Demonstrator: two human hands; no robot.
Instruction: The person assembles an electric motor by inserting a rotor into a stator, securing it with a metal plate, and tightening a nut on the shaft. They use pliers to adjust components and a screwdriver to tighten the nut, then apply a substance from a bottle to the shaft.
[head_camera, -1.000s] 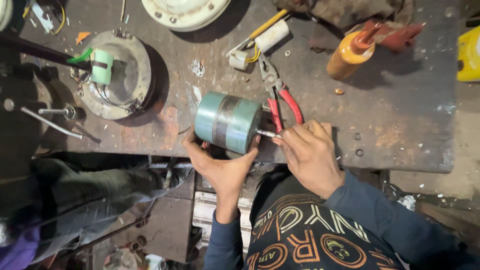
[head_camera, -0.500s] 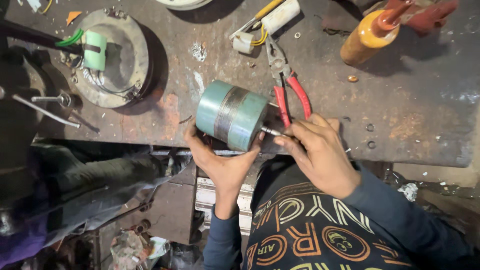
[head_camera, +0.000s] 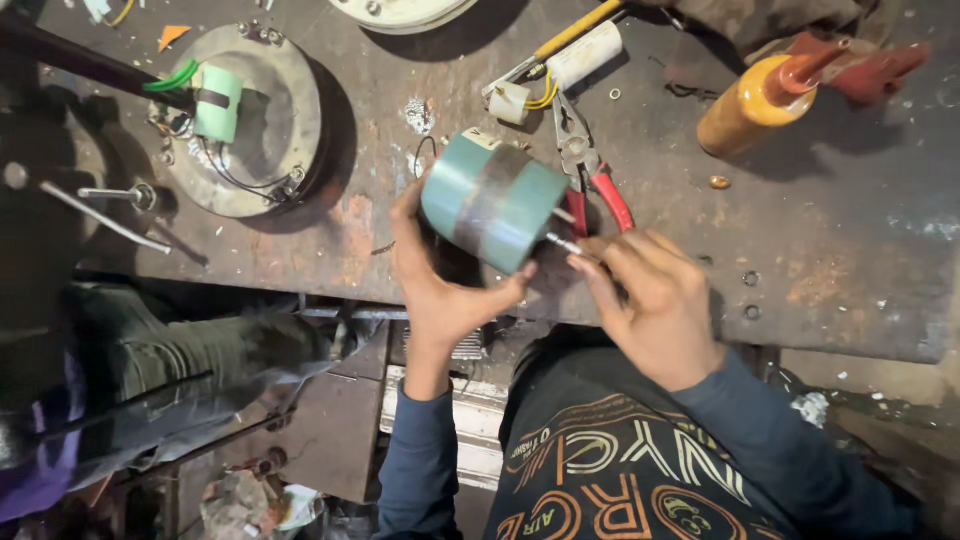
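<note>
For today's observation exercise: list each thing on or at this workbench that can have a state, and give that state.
Left hand: gripping the green cylinder from below.
Green cylinder: lifted and tilted, shaft end toward the right hand.
Right hand: fingertips pinching the thin shaft.
Red-handled pliers: lying on the bench, not held.
Orange bottle: lying on its side, red nozzle on.
Round metal housing: flat on the bench, wires attached.

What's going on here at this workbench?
A person at a rusty metal workbench is working on a teal cylinder-shaped motor part. The left hand cradles it from below and tilts it up off the bench, while the right hand pinches the thin metal shaft sticking out of its end. Red-handled pliers lie just behind it, an orange bottle stands to the right, and a round metal housing lies to the left.
</note>
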